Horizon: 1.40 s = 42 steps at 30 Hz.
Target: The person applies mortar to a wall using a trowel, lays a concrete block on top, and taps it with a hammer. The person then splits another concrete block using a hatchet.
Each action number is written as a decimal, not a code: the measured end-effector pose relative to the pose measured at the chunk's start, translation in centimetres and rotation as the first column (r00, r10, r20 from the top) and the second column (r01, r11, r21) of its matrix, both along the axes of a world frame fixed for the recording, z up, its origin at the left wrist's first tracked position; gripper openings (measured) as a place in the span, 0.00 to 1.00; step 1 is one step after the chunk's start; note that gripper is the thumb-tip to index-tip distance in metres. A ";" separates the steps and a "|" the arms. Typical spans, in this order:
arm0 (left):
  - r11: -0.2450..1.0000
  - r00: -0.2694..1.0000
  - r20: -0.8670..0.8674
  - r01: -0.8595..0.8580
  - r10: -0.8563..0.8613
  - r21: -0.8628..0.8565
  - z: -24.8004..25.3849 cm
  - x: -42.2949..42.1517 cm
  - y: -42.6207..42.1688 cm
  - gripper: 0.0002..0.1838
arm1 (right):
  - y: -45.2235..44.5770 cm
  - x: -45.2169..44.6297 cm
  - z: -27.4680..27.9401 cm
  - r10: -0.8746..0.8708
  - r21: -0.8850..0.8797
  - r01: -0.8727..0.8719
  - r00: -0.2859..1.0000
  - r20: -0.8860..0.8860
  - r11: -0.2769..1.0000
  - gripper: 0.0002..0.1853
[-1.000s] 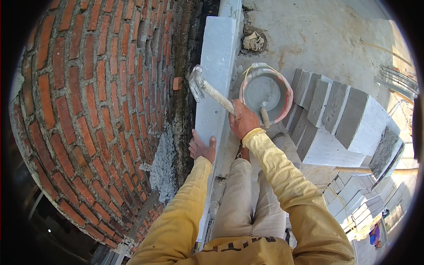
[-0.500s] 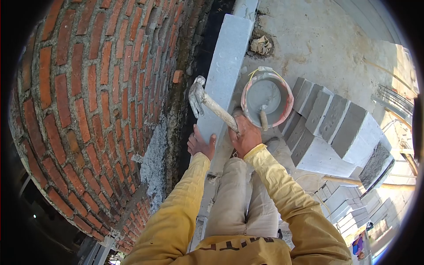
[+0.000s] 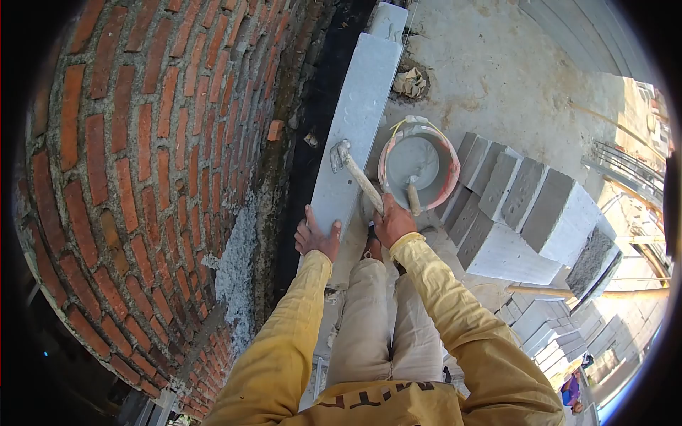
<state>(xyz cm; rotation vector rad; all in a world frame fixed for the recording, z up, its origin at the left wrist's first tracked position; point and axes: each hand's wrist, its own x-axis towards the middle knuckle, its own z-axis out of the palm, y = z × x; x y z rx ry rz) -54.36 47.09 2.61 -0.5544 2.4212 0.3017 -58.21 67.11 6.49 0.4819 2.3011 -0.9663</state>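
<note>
My right hand [image 3: 395,221] is wrapped round the wooden handle of a claw hammer [image 3: 364,183]. The hammer's head, crusted with pale mortar, is over the top of a long grey-white block [image 3: 359,96]; whether it touches the surface I cannot tell. At the near end of that block lies my left hand [image 3: 316,238], fingers spread over its end and outer edge, thumb toward the right. Beside my right hand stands a round bucket [image 3: 455,167] of wet grey mortar, with a trowel [image 3: 414,199] whose handle sticks up from the mix.
A red brick wall [image 3: 128,177] rises on the left, with a dark gap between it and the block row. Several grey blocks [image 3: 547,206] are stacked at the right. Crumpled paper [image 3: 410,83] lies on the concrete floor. A person [image 3: 570,390] is far off at lower right.
The hammer head has swung from beyond the block's left edge to over its top. My left hand stays on the block's near end. The whole view has shifted slightly.
</note>
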 end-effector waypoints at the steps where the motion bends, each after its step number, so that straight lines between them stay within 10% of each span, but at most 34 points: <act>1: 1.000 1.000 -0.006 0.002 -0.002 -0.004 -0.1 0.1 0.0 0.51 | 0.1 0.7 0.6 -0.027 -0.019 0.026 0.998 -0.063 0.999 0.14; 13: 0.965 0.998 -0.041 0.053 -0.044 0.256 -0.1 0.8 -2.7 0.51 | 9.2 27.6 8.3 -0.665 0.225 0.648 0.747 0.000 0.728 0.14; 18: 0.931 0.980 -0.151 0.175 -0.132 0.321 -0.3 1.0 -3.9 0.47 | 13.6 31.8 6.3 -1.000 0.294 0.956 -0.017 0.019 -0.011 0.20; 23: 0.962 0.989 -0.144 0.067 -0.030 0.264 2.1 1.2 -2.9 0.44 | 22.3 35.3 -4.6 -0.972 0.166 0.960 -0.208 -0.108 -0.224 0.27; 24: 0.968 0.987 -0.160 0.072 -0.033 0.242 2.4 1.5 -3.0 0.44 | 23.0 35.1 -5.8 -0.959 0.073 0.964 -0.243 -0.144 -0.255 0.29; 26: 0.978 0.982 -0.184 0.074 -0.038 0.194 3.6 3.2 -3.6 0.43 | 23.7 42.1 -11.6 -0.968 0.154 0.969 0.212 -0.131 0.192 0.30; 27: 0.980 0.986 -0.165 0.063 -0.031 0.191 4.5 4.2 -3.8 0.43 | 22.4 41.0 -10.7 -0.977 0.138 0.973 0.197 -0.081 0.184 0.31; 29: 0.981 0.991 -0.131 0.040 -0.015 0.188 6.5 6.4 -3.8 0.42 | 18.8 34.8 -6.2 -0.929 0.118 0.944 -0.325 0.174 -0.308 0.35; 31: 0.987 0.999 0.006 -0.037 0.037 0.158 7.3 9.7 -4.6 0.41 | 15.7 29.5 -3.4 -0.882 0.176 0.902 -0.425 0.204 -0.394 0.40; 37: 0.977 0.953 0.262 -0.184 0.152 0.103 8.8 19.0 -2.7 0.38 | 9.7 24.8 -5.6 -0.942 0.056 0.940 -0.337 0.010 -0.336 0.50; 42: 0.978 0.940 0.336 -0.019 -0.052 0.206 10.1 19.7 4.3 0.33 | 5.1 23.1 -3.7 -0.866 -0.227 0.934 0.344 0.362 0.277 0.32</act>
